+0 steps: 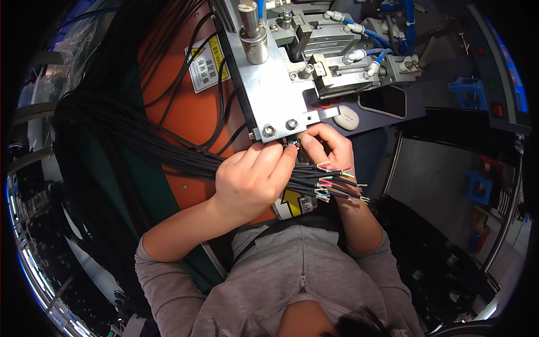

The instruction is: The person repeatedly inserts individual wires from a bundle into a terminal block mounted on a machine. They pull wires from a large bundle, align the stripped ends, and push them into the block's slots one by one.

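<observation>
Left hand [247, 177], right hand [332, 147] — narrow gap between — at plate edge [281, 133]; fingers' grasp, can't tell.

On the orange flat panel [193, 115] to my left, I see a white-and-yellow rectangular warning sticker [203, 72]: its yellow strip carries a black-edged warning triangle and black lettering, and its white field bears large black characters in columns, with smaller print nearby. A thin black cable [190, 60] crosses it. Beneath the bundle of black sleeved cables [196, 159], just beside my left hand [247, 177], a yellow, black and white label [291, 205] shows a bold yellow arrow and dark characters, its upper part covered. The white oval plastic case [346, 118] has a printed mark (too tiny for me to make out).
</observation>
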A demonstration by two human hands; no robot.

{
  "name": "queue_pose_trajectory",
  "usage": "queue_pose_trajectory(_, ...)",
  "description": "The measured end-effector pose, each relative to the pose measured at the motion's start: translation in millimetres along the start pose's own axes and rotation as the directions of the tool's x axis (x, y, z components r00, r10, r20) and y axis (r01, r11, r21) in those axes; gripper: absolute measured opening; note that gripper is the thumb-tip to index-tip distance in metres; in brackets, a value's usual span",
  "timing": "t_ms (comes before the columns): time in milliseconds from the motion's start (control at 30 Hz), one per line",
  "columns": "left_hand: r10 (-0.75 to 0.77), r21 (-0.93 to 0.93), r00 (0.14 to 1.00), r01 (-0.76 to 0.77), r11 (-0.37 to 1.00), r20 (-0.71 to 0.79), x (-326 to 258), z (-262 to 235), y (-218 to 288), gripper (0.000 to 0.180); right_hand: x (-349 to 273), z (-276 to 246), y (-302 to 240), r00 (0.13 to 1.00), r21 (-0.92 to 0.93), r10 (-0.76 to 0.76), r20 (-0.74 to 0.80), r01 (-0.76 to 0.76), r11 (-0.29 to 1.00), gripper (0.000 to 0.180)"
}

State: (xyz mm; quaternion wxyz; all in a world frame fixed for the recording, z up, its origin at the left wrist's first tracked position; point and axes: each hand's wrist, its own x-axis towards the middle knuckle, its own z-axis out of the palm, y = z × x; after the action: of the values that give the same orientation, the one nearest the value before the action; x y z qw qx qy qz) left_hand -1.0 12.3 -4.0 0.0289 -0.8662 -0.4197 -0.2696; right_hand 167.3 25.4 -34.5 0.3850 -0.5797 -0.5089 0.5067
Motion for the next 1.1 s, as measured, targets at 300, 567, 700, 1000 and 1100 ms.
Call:
queue_pose_trajectory(300,-0.087,0.056,0.989,0.081,0.995,0.121,2.5,-14.8,8.2,0.026,4.0,2.5,2.9,0.831,-0.262,-0.551,-0.07,0.518,0.814,0.011)
queue_pose_trajectory(567,-0.146,0.28,0.969,0.086,0.956,0.2,-2.6,-19.5,14.5,0.024,5.5,-16.3,0.1,0.86,-0.07,-0.508,0.041,0.51,0.858,0.014)
queue_pose_trajectory(700,-0.114,0.094,0.965,0.094,0.991,0.237,-3.4,-22.8,6.5,0.025,10.3,-33.2,-4.5,0.626,0.262,-0.703,0.338,0.654,0.709,0.022)
queue_pose_trajectory(1000,0.088,-0.176,0.99,-0.107,0.978,-0.113,4.5,-22.1,-1.6,0.026,-3.6,-25.6,-17.3,0.824,0.075,-0.562,0.075,0.557,0.827,0.014)
queue_pose_trajectory(1100,0.077,-0.271,0.988,-0.112,0.956,-0.137,-3.6,-13.0,-9.0,0.023,-7.6,-16.8,-29.3,0.798,0.02,-0.597,0.088,0.597,0.802,0.015)
